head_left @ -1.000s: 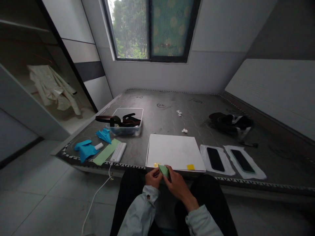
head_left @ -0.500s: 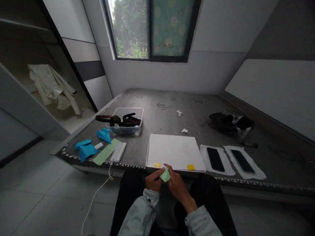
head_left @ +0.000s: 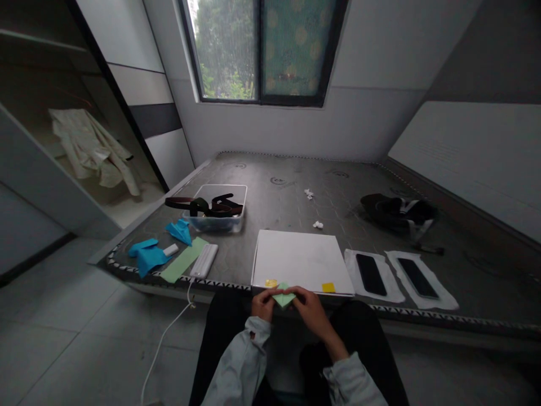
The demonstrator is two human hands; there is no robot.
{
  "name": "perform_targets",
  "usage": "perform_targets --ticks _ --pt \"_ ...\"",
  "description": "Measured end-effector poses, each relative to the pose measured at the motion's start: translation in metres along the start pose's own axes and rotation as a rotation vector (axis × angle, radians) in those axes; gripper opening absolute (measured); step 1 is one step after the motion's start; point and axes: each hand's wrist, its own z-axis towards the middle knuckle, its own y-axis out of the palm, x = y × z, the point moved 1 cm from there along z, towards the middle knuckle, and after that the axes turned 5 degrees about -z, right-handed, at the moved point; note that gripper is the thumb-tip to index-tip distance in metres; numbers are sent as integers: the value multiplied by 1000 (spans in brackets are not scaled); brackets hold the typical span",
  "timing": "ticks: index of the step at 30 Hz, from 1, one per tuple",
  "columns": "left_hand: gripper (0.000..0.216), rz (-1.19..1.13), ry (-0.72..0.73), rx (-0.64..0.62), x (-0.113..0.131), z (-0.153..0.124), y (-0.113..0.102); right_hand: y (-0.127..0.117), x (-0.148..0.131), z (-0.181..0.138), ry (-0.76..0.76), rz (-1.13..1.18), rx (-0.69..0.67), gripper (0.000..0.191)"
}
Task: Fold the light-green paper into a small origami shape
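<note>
A small folded piece of light green paper (head_left: 283, 299) is pinched between both hands, just off the front edge of a white box (head_left: 300, 259). My left hand (head_left: 264, 304) grips its left corner with thumb and fingers closed. On the opposite corner, my right hand (head_left: 311, 311) holds it the same way. The paper looks diamond-shaped, with a crease down its middle. Two yellow stickers lie along the box's near edge, the right one (head_left: 328, 287) clear of my fingers and the left one (head_left: 271, 283) close to my left hand.
Left on the mattress (head_left: 270, 208) are a green paper strip (head_left: 185, 260), a white power strip (head_left: 204, 261), blue paper pieces (head_left: 150, 258) and a clear plastic box (head_left: 220, 224) with a belt (head_left: 217, 207). Two phones (head_left: 371, 274) lie on white cloths at right, near a dark cap-like item (head_left: 397, 214).
My hands have drawn slightly apart and the right fingers now lie flatter over the paper. The green paper has turned and spread from a narrow shape to a wider diamond.
</note>
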Motion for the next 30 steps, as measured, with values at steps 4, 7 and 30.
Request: perform_targets --ticks 4,7,30 --pt "19 70 -43 15 -2 -3 1 -3 2 -2 46 92 -64 28" --pt "21 131 -36 9 -2 -5 1 -1 4 -2 67 87 -76 26" --pt "65 -113 -332 -64 4 -8 8 -27 -7 -9 -114 -177 -128 33"
